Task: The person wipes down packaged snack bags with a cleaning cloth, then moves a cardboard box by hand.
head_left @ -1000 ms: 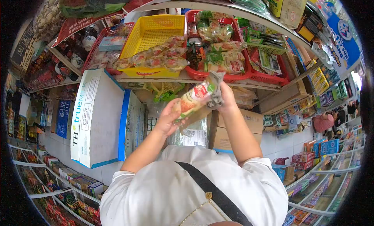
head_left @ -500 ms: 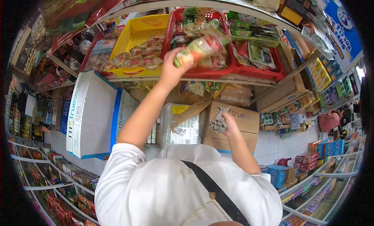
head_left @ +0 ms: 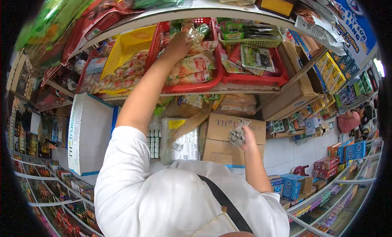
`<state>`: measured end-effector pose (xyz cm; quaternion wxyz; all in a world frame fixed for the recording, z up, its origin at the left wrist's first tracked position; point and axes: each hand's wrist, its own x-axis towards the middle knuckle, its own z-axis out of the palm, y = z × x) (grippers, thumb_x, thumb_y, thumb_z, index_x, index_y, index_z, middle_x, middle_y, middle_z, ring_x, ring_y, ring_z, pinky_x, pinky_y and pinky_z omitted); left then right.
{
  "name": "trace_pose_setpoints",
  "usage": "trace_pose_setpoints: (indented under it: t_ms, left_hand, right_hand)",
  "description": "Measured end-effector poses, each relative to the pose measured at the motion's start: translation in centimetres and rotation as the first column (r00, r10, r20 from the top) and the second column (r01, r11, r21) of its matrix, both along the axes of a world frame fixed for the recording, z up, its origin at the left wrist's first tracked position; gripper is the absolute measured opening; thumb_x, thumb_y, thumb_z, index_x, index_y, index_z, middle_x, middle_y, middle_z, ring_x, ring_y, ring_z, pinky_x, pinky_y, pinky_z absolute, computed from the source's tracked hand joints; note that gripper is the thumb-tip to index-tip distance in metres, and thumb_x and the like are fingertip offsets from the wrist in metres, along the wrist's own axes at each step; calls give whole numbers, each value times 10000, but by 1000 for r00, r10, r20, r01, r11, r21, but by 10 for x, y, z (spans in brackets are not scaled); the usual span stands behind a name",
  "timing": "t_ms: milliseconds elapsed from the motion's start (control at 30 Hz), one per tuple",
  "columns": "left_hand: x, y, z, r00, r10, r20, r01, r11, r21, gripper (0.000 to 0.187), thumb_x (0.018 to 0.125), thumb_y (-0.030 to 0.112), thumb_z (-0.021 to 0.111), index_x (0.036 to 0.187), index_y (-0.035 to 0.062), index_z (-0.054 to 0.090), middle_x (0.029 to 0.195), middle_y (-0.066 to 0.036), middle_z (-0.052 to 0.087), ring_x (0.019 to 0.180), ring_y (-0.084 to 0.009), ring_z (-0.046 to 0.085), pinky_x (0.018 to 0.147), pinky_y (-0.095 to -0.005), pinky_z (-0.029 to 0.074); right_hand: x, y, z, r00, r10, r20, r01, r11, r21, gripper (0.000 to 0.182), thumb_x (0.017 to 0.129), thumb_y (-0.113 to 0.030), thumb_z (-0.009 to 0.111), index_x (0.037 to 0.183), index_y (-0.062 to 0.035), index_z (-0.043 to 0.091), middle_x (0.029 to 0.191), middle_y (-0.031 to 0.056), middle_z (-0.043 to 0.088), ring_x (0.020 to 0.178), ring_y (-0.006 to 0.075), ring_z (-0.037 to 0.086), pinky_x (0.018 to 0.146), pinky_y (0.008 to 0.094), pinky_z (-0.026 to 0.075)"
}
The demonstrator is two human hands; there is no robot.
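My left hand (head_left: 177,47) reaches into the back of the red basket (head_left: 179,88), among clear-wrapped packets (head_left: 190,35); its fingers are partly hidden there, and whether they grip anything does not show. Red, white and green packets (head_left: 196,65) lie at the front of that basket, below and right of the hand. My right hand (head_left: 248,137) is closed on a crumpled grey cloth (head_left: 237,135), held in front of a brown carton (head_left: 224,151).
Left of the red basket is a yellow basket (head_left: 128,47); right of it, another red basket (head_left: 255,79) holds packets. A white-and-blue carton (head_left: 90,133) stands below at left. Overhead runs a shelf edge (head_left: 196,12). Glass-fronted shelves fill both lower sides.
My left hand has moved up and back into the red basket. The colourful packet it held now appears to lie among those in the basket. My right hand still holds the cloth.
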<state>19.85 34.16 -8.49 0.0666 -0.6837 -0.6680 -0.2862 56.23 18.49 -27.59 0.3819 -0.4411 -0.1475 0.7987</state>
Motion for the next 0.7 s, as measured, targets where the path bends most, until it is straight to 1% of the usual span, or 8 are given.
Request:
trace_pose_setpoints:
  t_ms: [100, 200, 467, 533, 567, 600, 633, 700]
  left_hand:
    - [0, 30, 8, 985, 2, -170, -81, 884, -460, 417, 825, 273, 476, 1143, 3, 490, 1092, -237, 541, 1043, -366, 511, 887, -427, 413]
    - [-11, 44, 12, 982, 80, -173, -152, 878, -454, 407, 839, 289, 445, 1116, -3, 500, 1011, -214, 581, 948, -366, 559, 834, -433, 442]
    - [-75, 63, -3, 964, -34, 263, -53, 948, 315, 217, 851, 193, 479, 883, -4, 563, 827, -190, 590, 802, -369, 574, 734, -437, 457]
    - [-61, 20, 15, 968, 197, -153, -75, 815, 575, 196, 895, 181, 458, 911, 2, 537, 910, -124, 571, 869, -243, 571, 743, -370, 459]
    - [-13, -35, 47, 908, -69, 413, -161, 853, 497, 193, 904, 186, 456, 920, 6, 524, 932, -100, 557, 886, -197, 552, 759, -346, 454]
    - [25, -83, 65, 486, -266, 832, -181, 901, 394, 191, 912, 192, 454, 929, 10, 510, 955, -76, 543, 903, -151, 532, 774, -322, 449]
    - [22, -107, 52, 583, -258, 770, -200, 874, 444, 171, 915, 177, 436, 921, 17, 494, 887, -75, 544, 808, -133, 511, 754, -276, 428]
    - [48, -163, 58, 361, -546, 756, -139, 770, 623, 133, 940, 132, 377, 930, 8, 427, 1098, -177, 537, 957, -182, 534, 855, -316, 433]
  right_hand:
    - [20, 0, -3, 999, -45, 4, 45, 999, 18, 237, 847, -216, 448, 958, -33, 550, 853, 101, 592, 770, 246, 593, 663, 402, 504]
    - [33, -1, -2, 994, -102, 37, 102, 995, 6, 243, 852, -226, 436, 961, -40, 549, 850, 104, 592, 765, 248, 593, 661, 402, 505]
    - [32, -2, -5, 998, -49, -40, 48, 999, -20, 268, 866, -260, 412, 958, -45, 543, 887, 110, 604, 780, 265, 600, 674, 410, 507]
    - [18, 2, 1, 999, -26, -31, 26, 1000, -11, 282, 870, -273, 403, 963, -43, 538, 911, 114, 610, 793, 273, 603, 681, 416, 507]
    - [13, 1, 0, 997, -78, -27, 78, 997, 8, 291, 875, -277, 391, 975, -43, 533, 937, 122, 607, 821, 276, 600, 701, 418, 504]
    - [5, 3, -2, 991, -128, -27, 129, 991, 30, 300, 880, -281, 379, 987, -44, 529, 964, 129, 603, 849, 278, 597, 720, 420, 500]
    - [-5, 8, -1, 983, -178, -34, 180, 982, 58, 310, 885, -285, 368, 999, -44, 525, 990, 136, 600, 876, 280, 594, 740, 423, 497]
    - [-25, 7, 40, 947, -280, -156, 295, 953, 76, 340, 897, -303, 352, 1043, -42, 513, 1050, 145, 576, 934, 284, 576, 788, 428, 479]
